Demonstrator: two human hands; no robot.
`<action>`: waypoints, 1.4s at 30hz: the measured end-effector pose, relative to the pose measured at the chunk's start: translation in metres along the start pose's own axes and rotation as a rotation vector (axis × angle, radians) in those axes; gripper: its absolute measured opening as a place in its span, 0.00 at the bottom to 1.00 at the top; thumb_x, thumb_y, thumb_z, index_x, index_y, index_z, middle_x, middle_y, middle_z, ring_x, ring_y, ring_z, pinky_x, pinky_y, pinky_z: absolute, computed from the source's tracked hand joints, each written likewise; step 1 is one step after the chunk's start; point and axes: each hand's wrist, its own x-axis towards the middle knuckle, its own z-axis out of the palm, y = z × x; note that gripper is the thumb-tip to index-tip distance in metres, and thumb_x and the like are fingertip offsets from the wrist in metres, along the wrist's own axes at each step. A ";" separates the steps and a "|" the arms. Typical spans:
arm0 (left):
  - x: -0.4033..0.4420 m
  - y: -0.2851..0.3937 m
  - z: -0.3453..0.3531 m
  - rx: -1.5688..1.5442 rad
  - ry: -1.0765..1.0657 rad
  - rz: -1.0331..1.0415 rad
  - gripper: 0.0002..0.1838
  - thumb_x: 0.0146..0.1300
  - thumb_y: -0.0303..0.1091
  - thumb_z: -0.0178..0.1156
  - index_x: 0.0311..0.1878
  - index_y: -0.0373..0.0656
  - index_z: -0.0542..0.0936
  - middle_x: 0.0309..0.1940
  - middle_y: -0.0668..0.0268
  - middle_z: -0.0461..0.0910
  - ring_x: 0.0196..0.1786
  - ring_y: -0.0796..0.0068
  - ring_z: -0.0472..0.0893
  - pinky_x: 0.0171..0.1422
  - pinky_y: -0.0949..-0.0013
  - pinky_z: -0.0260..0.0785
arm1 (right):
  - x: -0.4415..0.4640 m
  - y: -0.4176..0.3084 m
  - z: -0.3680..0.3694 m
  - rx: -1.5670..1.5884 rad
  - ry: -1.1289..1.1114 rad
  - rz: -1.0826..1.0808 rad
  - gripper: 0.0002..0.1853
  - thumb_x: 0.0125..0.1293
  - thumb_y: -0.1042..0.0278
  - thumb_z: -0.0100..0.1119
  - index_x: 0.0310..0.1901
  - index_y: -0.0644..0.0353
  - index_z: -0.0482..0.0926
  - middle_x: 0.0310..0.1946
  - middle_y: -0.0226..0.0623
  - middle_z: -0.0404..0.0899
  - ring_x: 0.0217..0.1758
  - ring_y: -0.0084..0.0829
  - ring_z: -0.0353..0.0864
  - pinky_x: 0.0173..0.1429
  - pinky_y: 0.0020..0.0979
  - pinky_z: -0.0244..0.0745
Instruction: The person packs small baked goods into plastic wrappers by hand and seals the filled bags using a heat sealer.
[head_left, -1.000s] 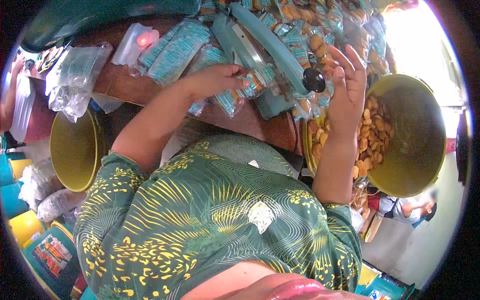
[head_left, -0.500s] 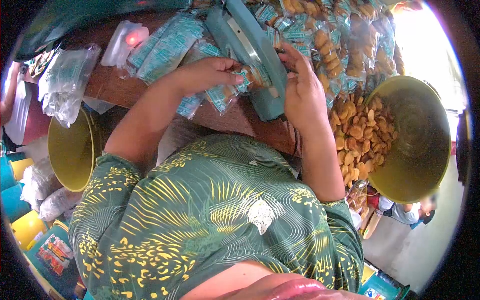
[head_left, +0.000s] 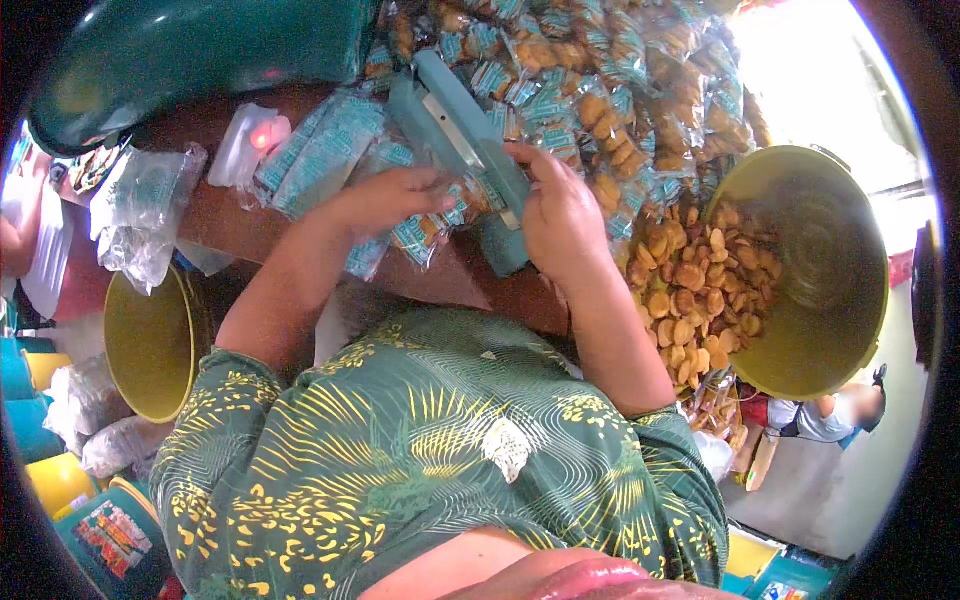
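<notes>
A teal bag sealer (head_left: 455,125) stands slanted on the table, its long upper arm over the base. My left hand (head_left: 395,200) is closed on the edge of a small clear packet of biscuits (head_left: 475,200), whose end lies at the sealer's jaw. Around the upper arm's near end my right hand (head_left: 562,220) is closed, fingers pressed on it. Another printed packet (head_left: 420,238) lies just under my left hand. Flat printed blue-and-clear bags (head_left: 325,150) are stacked left of the sealer.
Filled packets (head_left: 620,110) pile up behind and right of the sealer. Loose round biscuits (head_left: 700,290) spill from a tipped yellow tub (head_left: 835,270) at right. Clear plastic bags (head_left: 145,215) hang over the table's left edge, near another yellow tub (head_left: 150,345). A person (head_left: 825,412) is at far right.
The whole view has shifted, with more of the packet pile showing. My right hand's fingers have come over the sealer arm's near end. My left hand stays by the packet, slightly blurred.
</notes>
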 end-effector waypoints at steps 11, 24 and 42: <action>-0.059 0.067 0.073 0.858 -0.517 -0.220 0.28 0.67 0.47 0.60 0.64 0.39 0.71 0.54 0.57 0.79 0.59 0.61 0.77 0.64 0.61 0.69 | -0.049 -0.008 -0.052 0.134 0.347 -0.369 0.18 0.60 0.76 0.56 0.54 0.58 0.78 0.55 0.44 0.79 0.60 0.47 0.76 0.66 0.44 0.68; -0.015 0.146 0.181 0.576 -0.389 0.852 0.36 0.68 0.63 0.51 0.62 0.38 0.72 0.56 0.56 0.77 0.57 0.65 0.76 0.62 0.61 0.65 | -0.175 0.128 -0.125 0.130 0.575 0.326 0.17 0.68 0.66 0.61 0.56 0.62 0.78 0.55 0.41 0.79 0.61 0.34 0.76 0.67 0.35 0.67; 0.005 0.098 0.299 0.381 -0.854 1.083 0.23 0.70 0.51 0.54 0.51 0.39 0.79 0.46 0.58 0.80 0.52 0.63 0.78 0.59 0.61 0.68 | -0.131 0.172 -0.095 -0.098 0.167 0.102 0.20 0.72 0.68 0.56 0.61 0.67 0.70 0.59 0.44 0.73 0.61 0.34 0.72 0.67 0.34 0.65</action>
